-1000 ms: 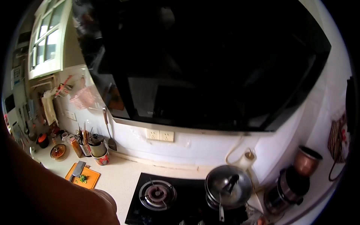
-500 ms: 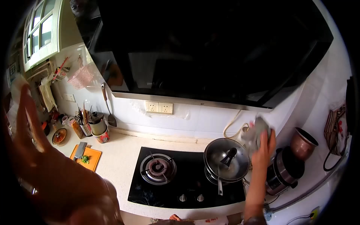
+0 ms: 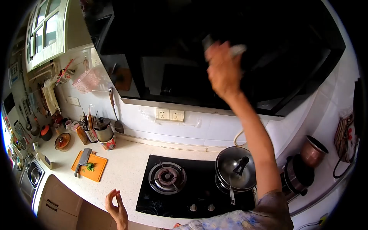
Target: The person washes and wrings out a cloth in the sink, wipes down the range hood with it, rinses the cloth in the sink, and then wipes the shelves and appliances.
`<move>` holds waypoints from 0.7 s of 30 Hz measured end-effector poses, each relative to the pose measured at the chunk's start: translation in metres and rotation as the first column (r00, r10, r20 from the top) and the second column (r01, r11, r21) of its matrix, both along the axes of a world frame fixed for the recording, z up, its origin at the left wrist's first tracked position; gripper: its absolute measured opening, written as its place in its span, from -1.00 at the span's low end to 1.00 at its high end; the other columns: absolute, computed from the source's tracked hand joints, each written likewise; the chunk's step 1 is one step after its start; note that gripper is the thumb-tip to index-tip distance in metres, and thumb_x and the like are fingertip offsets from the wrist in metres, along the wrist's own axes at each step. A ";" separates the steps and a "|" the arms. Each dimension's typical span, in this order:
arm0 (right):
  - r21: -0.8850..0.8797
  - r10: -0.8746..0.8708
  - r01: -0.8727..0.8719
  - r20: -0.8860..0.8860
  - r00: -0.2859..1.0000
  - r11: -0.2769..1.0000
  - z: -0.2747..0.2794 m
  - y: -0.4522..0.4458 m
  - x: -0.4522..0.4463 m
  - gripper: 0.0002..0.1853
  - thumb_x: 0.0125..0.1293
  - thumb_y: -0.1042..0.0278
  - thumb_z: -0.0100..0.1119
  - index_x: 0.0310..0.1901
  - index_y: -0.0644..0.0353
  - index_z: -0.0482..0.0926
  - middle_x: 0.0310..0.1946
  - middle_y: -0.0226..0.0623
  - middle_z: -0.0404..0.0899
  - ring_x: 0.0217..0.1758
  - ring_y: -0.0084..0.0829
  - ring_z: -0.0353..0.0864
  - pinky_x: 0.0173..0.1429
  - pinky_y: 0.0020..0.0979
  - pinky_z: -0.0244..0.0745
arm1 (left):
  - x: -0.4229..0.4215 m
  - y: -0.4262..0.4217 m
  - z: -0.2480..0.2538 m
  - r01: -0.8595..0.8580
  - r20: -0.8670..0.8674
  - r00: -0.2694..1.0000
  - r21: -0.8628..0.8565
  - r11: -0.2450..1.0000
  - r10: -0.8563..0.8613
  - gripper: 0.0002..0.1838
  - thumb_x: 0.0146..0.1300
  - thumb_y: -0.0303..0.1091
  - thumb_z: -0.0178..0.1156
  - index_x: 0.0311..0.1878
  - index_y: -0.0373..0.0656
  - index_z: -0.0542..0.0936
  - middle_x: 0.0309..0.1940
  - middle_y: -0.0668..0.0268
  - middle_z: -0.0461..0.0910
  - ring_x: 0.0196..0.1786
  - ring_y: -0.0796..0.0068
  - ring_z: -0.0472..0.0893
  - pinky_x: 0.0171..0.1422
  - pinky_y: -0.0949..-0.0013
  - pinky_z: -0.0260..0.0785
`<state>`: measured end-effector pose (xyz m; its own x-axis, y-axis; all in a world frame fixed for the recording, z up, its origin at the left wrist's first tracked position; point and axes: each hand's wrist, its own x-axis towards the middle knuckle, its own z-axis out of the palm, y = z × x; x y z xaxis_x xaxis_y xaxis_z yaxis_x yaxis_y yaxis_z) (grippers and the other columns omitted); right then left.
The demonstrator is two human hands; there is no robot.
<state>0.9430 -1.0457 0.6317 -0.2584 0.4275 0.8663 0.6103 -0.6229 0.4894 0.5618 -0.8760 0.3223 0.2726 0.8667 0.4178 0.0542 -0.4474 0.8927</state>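
Observation:
My right hand (image 3: 224,71), blurred by motion, is raised against the dark glossy range hood (image 3: 184,88). A grey-white cloth (image 3: 238,50) shows at its fingers, pressed between the hand and the panel. Low in the view, my left hand (image 3: 116,205) hangs over the front edge of the pale counter (image 3: 128,161), its fingers loosely bent and nothing in them. Below the right forearm, a lidded pan (image 3: 247,178) sits on the right burner of the black stove (image 3: 203,172).
At the left lie an orange cutting board (image 3: 97,168), a cleaver (image 3: 84,156) and chopped greens (image 3: 90,166). Behind them stand a utensil holder (image 3: 91,135) and pots. The left burner (image 3: 167,176) is bare. A dark cooker (image 3: 301,174) and a copper-coloured pot (image 3: 312,151) stand at the right.
My right hand has risen from beside the pan to the hood with the cloth. My left hand has dropped from the upper left to the counter's front edge. The view has shifted slightly.

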 end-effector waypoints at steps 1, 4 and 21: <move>-0.178 -0.032 0.028 -0.016 0.999 0.984 -0.028 0.011 0.016 -0.45 0.20 0.36 -0.01 0.26 0.07 0.19 0.28 -0.33 0.16 0.35 -0.31 0.11 0.32 0.11 -0.04 | -0.002 0.001 -0.009 0.000 -0.011 1.000 -0.024 1.000 0.000 -0.84 0.23 -0.47 0.09 -0.17 -0.35 0.50 -0.31 0.15 0.55 -0.20 0.40 0.54 -0.05 0.35 0.37; -0.095 -0.485 0.703 0.659 0.576 0.705 -0.081 0.025 0.052 -0.56 0.34 0.36 -0.17 0.26 0.12 0.18 0.30 -0.47 0.16 0.34 -0.53 0.13 0.37 -0.35 0.06 | -0.004 -0.002 -0.011 0.040 -0.006 0.999 -0.050 0.998 -0.041 -0.84 0.23 -0.46 0.08 -0.18 -0.36 0.50 -0.32 0.14 0.54 -0.23 0.41 0.55 -0.08 0.35 0.39; -0.392 -0.114 0.378 0.553 0.825 0.839 -0.068 0.102 0.037 -0.50 0.21 0.51 -0.10 0.23 0.07 0.29 0.30 -0.40 0.15 0.38 -0.42 0.06 0.35 -0.19 0.12 | 0.003 0.018 -0.046 0.098 -0.001 0.995 -0.208 0.973 -0.100 -0.79 0.22 -0.37 0.12 -0.20 -0.36 0.53 -0.43 0.16 0.60 -0.32 0.46 0.57 -0.19 0.42 0.34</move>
<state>0.9802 -0.9440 0.5638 -0.4152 0.8491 0.3267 0.0629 -0.3314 0.9414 0.5650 -0.8584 0.2764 0.3653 0.9025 0.2279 0.0301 -0.2561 0.9662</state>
